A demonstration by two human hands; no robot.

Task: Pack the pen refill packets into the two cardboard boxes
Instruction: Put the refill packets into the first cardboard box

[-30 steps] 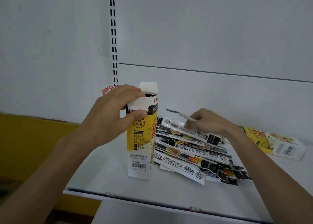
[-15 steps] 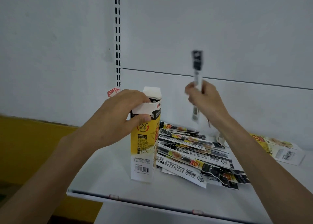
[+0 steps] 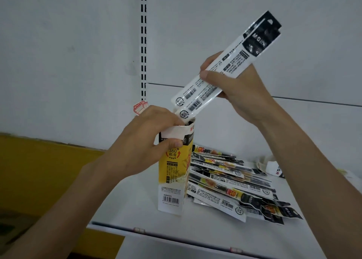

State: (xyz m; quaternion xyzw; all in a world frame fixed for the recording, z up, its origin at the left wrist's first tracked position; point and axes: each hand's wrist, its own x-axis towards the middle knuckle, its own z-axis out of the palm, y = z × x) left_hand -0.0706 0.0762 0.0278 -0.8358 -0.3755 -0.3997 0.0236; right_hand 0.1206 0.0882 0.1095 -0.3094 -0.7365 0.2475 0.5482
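Refill packets at the mouth of the upright box

The left hand [image 3: 145, 141] grips the open top of the yellow cardboard box [image 3: 172, 180] standing on the shelf [image 3: 127, 209]. Two refill packets [image 3: 237, 62] slant up-right from its mouth, pinched mid-length by the right hand [image 3: 241, 94]. A pile of packets [image 3: 235, 184] lies just right of the box.

Glossy, crinkly plastic film with streaks of glare on the held refill packets [image 3: 242, 56]. Same shiny film over the packet pile [image 3: 231, 182] to the right. Matt printed card, creased at the flap, on the upright box [image 3: 172, 172]. Smooth white painted shelf [image 3: 127, 215], faintly sheened.
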